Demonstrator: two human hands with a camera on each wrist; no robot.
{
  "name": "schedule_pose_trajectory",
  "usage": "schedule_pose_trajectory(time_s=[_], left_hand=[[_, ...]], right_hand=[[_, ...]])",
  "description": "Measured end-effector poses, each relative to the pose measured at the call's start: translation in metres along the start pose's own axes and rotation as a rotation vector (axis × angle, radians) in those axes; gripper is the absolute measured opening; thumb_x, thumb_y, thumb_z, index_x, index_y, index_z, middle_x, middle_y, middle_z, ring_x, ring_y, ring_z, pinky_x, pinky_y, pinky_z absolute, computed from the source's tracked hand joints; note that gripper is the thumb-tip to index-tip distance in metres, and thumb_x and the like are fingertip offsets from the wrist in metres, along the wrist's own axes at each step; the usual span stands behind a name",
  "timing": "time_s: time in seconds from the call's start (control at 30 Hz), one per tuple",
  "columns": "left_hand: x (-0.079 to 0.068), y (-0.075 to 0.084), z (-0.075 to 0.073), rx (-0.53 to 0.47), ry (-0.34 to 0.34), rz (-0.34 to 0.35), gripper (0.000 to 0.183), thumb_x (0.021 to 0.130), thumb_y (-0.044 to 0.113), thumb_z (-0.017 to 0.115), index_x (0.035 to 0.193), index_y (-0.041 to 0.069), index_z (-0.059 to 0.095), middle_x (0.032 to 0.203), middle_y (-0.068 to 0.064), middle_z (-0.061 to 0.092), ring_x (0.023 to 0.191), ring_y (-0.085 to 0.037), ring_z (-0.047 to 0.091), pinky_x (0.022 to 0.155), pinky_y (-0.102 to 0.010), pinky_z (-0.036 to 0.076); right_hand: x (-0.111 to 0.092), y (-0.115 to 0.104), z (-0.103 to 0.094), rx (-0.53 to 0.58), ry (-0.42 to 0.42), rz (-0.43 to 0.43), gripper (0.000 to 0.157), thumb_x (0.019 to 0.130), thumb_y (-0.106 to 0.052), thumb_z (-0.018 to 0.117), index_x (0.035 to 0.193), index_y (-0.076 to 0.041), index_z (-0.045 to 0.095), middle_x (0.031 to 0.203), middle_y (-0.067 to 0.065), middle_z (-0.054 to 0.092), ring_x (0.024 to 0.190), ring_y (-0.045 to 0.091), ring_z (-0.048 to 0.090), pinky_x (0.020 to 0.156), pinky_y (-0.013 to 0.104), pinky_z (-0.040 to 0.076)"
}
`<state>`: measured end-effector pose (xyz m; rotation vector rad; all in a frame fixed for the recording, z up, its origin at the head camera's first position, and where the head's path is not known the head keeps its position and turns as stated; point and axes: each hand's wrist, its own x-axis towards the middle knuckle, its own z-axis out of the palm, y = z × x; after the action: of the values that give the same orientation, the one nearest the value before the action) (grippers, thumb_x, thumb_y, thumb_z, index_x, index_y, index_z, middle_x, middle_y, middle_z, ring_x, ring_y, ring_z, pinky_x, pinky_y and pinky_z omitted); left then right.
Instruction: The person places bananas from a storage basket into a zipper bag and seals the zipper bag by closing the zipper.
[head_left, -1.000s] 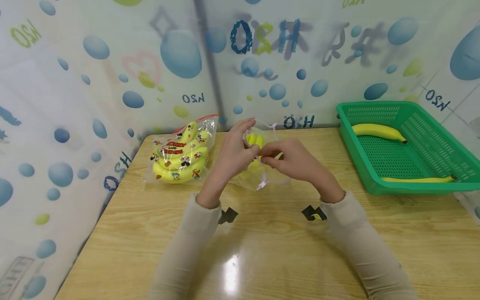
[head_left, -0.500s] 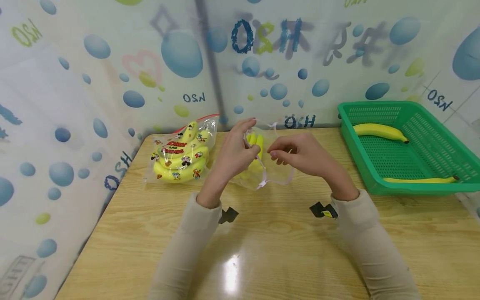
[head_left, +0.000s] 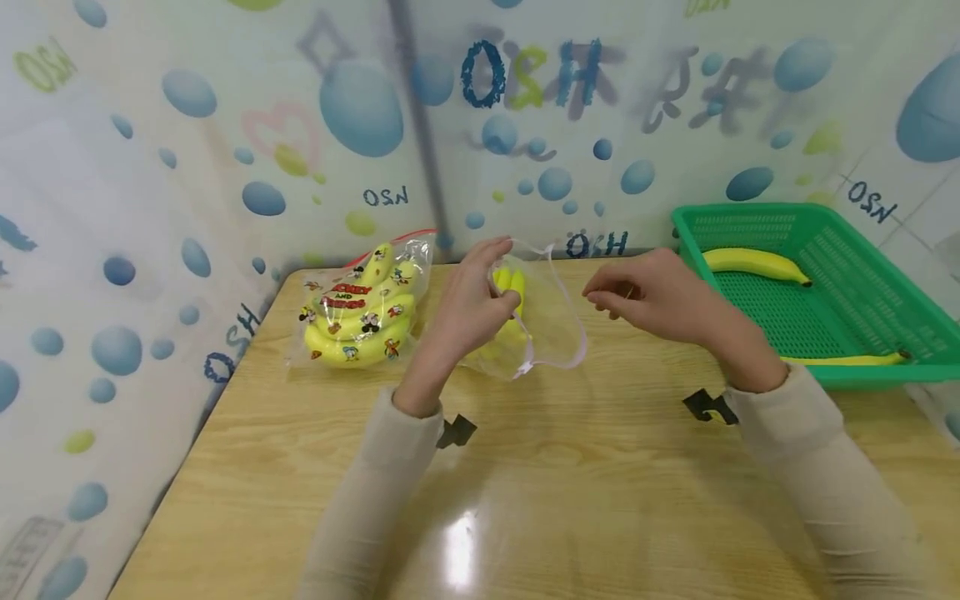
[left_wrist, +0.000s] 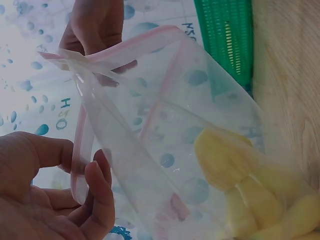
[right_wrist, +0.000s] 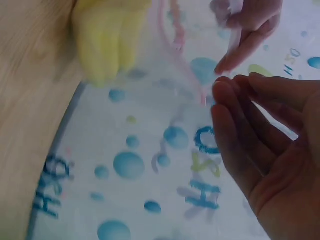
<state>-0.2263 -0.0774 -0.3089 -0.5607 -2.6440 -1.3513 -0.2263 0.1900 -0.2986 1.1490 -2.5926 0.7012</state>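
My left hand (head_left: 468, 308) pinches the pale pink zip edge of a clear zip bag (left_wrist: 150, 107) between thumb and fingers. The mouth of the bag gapes, as the left wrist view shows, and a small bunch of yellow bananas (left_wrist: 225, 157) lies in its lower part. To the right of the bag, my right hand (head_left: 652, 296) hovers in the air, fingers loosely bent and holding nothing. In the right wrist view its fingertips (right_wrist: 222, 92) show bare, and the bag's edge appears beyond them.
Left of the hands lies another zip bag (head_left: 360, 308), printed with cartoon figures and filled with bananas. A green basket (head_left: 705, 287) at the right holds a banana (head_left: 757, 262) and a second banana (head_left: 847, 360) along its near side. A patterned curtain (head_left: 555, 150) backs the wooden table (head_left: 555, 500).
My right hand has left the bag's edge and moved right toward the green basket. The bag's mouth now spreads wider on that side. My left hand stays on the edge.
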Motion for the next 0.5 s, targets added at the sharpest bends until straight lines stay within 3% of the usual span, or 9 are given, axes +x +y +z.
schedule_pose_trajectory(time_s=[0.13,0.23,0.33,0.5], left_hand=[[0.002,0.001,0.000,0.009,-0.008,0.004,0.069,0.088,-0.003,0.062,0.155,0.005,0.045,0.164,-0.005,0.041,0.060,-0.016,0.058,0.054,-0.025,0.048],[0.003,0.002,0.000,0.013,-0.013,0.004,0.069,0.089,-0.002,0.062,0.155,0.005,0.044,0.164,-0.005,0.041,0.060,-0.016,0.057,0.055,-0.025,0.048],[0.003,0.001,0.000,0.016,-0.017,0.002,0.069,0.089,-0.002,0.062,0.155,0.005,0.044,0.164,-0.005,0.041,0.061,-0.016,0.057,0.056,-0.026,0.048],[0.003,-0.001,0.001,0.016,-0.019,-0.007,0.068,0.089,-0.001,0.063,0.155,0.005,0.044,0.164,-0.006,0.040,0.061,-0.017,0.057,0.057,-0.026,0.049]], right_hand=[[-0.008,0.016,-0.034,-0.147,-0.047,0.062,0.010,0.098,-0.010,0.070,0.102,-0.015,0.078,0.077,-0.009,0.071,0.062,0.000,0.063,0.057,0.024,0.051],[-0.014,0.035,-0.060,-0.237,-0.142,0.172,0.011,0.099,-0.014,0.068,0.105,-0.016,0.078,0.077,-0.009,0.071,0.061,0.002,0.061,0.058,0.025,0.049],[-0.020,0.063,-0.079,-0.296,-0.268,0.268,0.013,0.100,-0.016,0.067,0.109,-0.014,0.076,0.077,-0.007,0.071,0.060,0.005,0.060,0.061,0.029,0.050],[-0.035,0.110,-0.090,-0.280,-0.579,0.397,0.018,0.099,-0.018,0.066,0.112,-0.007,0.073,0.094,0.003,0.073,0.070,0.012,0.065,0.065,0.036,0.054]])
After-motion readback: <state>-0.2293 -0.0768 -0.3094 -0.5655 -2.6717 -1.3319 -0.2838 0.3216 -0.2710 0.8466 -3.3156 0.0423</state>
